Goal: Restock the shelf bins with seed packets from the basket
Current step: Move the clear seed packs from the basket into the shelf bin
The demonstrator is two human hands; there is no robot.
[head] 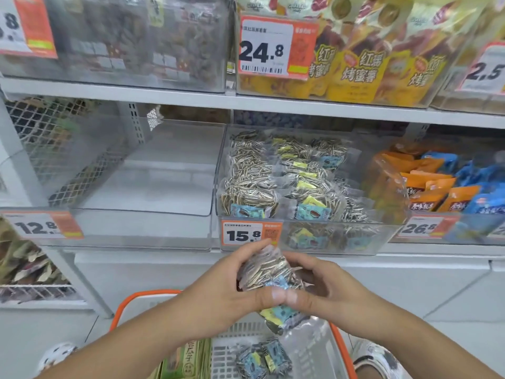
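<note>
Crinkly clear seed packets (269, 272) — striped kernels inside. Left hand (232, 283) and right hand (325, 285) both clasp them, fingers curled, above the slatted basket (314, 348).

Both forearms are showing bare up to the lower edge of the frame; no sleeve is covering them; the left hand (218, 291) and the right hand (325, 291) are wearing no gloves. The person is wearing white shoes with black patches; one (56, 355) is appearing at lower left, the other (378, 358) at lower right.
</note>
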